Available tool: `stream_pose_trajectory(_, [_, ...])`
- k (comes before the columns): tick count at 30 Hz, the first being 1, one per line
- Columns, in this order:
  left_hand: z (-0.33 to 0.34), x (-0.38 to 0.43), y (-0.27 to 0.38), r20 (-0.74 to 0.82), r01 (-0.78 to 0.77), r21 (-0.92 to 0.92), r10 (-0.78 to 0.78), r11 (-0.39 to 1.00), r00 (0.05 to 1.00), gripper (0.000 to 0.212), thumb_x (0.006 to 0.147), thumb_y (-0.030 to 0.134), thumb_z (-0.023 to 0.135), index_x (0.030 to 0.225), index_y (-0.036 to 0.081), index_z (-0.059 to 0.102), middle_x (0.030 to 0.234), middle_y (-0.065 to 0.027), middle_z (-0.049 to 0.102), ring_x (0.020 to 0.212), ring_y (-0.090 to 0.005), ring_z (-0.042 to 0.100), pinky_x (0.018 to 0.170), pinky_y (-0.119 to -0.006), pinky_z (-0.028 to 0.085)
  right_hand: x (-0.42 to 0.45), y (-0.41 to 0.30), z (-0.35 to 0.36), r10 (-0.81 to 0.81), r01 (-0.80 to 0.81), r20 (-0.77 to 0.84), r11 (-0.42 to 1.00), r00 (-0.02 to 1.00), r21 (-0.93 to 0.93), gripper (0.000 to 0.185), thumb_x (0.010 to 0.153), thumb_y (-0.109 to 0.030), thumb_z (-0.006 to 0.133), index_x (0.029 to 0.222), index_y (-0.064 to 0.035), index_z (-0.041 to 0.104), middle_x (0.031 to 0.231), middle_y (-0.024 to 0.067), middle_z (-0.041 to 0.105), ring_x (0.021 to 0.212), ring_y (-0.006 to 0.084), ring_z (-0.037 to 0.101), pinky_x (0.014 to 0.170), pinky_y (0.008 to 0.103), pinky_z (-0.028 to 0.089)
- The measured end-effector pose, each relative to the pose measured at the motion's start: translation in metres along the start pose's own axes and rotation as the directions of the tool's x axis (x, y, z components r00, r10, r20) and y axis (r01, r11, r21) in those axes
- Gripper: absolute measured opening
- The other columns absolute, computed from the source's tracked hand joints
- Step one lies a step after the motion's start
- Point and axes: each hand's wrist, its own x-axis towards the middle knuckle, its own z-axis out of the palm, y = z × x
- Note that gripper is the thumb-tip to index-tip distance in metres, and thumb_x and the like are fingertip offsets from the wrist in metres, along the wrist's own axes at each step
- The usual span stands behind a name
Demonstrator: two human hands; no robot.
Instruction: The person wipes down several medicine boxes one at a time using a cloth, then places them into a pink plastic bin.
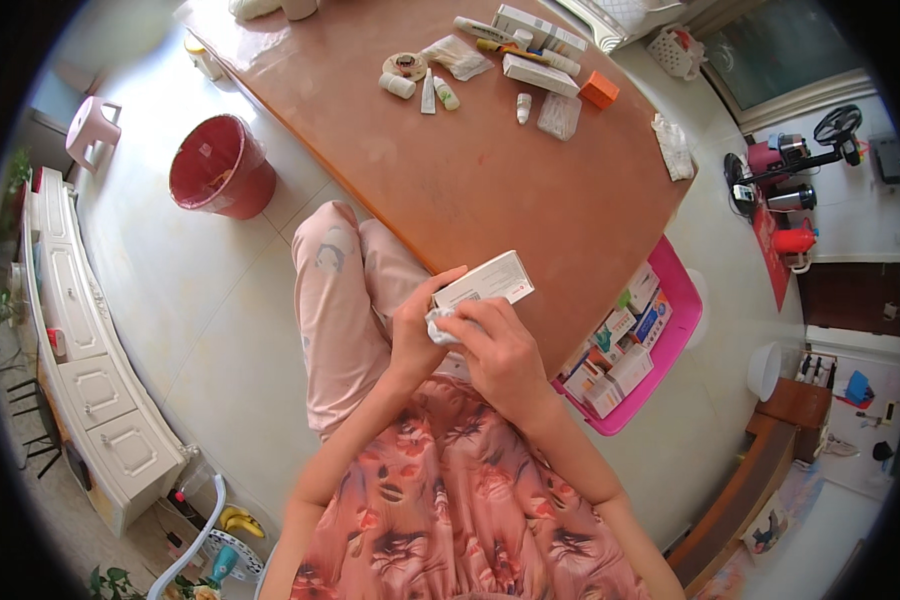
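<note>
My left hand (418,326) holds a white printed carton (495,279) at its left end, above the near edge of the brown table (450,187). A crumpled white wipe or cloth (441,328) is pinched in the fingers of my right hand (499,349), against the carton's lower side. Farther back on the table lie a white bottle (397,85), a small tube (428,91), a dropper bottle (523,108), a clear box of cotton swabs (559,116), an orange box (600,90) and several white cartons (541,76).
A pink plastic bin (676,330) filled with medicine boxes (630,367) stands beside the table's right edge. On the floor to the left are a red waste bin (259,180) and a pink stool (94,131). A crumpled white cloth (673,148) lies at the table's right corner.
</note>
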Motion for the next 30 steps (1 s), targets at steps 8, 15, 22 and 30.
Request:
stream_pose_trajectory(8, [-0.044, -0.003, 0.007, 0.235, 0.312, -0.223, -0.26, 0.924, 0.937, 0.066, 0.071, 0.003, 0.082, 0.131, 0.0, 0.054, 0.121, -0.0071, 0.066, 0.111, -0.0157, 0.062, 0.094, -0.032, 0.052, -0.002, 0.005, -0.047, 0.286, -0.251, -0.295, 0.956, 0.912, 0.152, 0.038, 0.073, 0.006, 0.072, 0.107, -0.0084, 0.073, 0.101, 0.0064, 0.063, 0.092, 0.0244, 0.061, 0.078, 0.0348, 0.051])
stream_pose_trajectory(15, [-0.038, -0.008, 0.027, 0.179, 0.271, -0.715, -0.205, 0.645, 0.962, 0.078, 0.096, 0.071, 0.037, 0.151, 0.015, 0.034, 0.127, -0.0113, 0.058, 0.121, -0.024, 0.057, 0.097, -0.039, 0.052, 0.001, -0.013, -0.023, 0.257, -0.13, -0.242, 0.888, 0.935, 0.441, 0.035, 0.073, 0.005, 0.074, 0.105, -0.0075, 0.074, 0.103, 0.0063, 0.065, 0.09, 0.0214, 0.063, 0.079, 0.0322, 0.052])
stream_pose_trajectory(22, [-0.042, 0.002, 0.031, 0.088, 0.426, -0.703, -0.524, 0.57, 0.847, 0.046, 0.106, 0.05, 0.031, 0.114, 0.01, 0.053, 0.103, -0.0142, 0.067, 0.092, -0.0248, 0.068, 0.082, -0.038, 0.058, 0.008, -0.023, -0.02, -0.122, 0.152, -0.117, 0.941, 0.986, 0.302, 0.036, 0.07, 0.001, 0.075, 0.104, -0.0088, 0.071, 0.104, 0.0063, 0.063, 0.094, 0.0275, 0.06, 0.081, 0.0366, 0.052])
stream_pose_trajectory(30, [-0.042, -0.005, -0.006, 0.203, 0.429, -0.814, -0.5, 0.391, 0.842, 0.046, 0.106, 0.05, 0.032, 0.114, 0.01, 0.054, 0.105, -0.0155, 0.067, 0.091, -0.0264, 0.068, 0.081, -0.04, 0.058, 0.045, -0.018, -0.019, -0.054, 0.093, -0.187, 0.974, 0.981, 0.206, 0.03, 0.072, 0.0, 0.071, 0.101, -0.0062, 0.069, 0.103, 0.0067, 0.062, 0.093, 0.0278, 0.06, 0.081, 0.0381, 0.053])
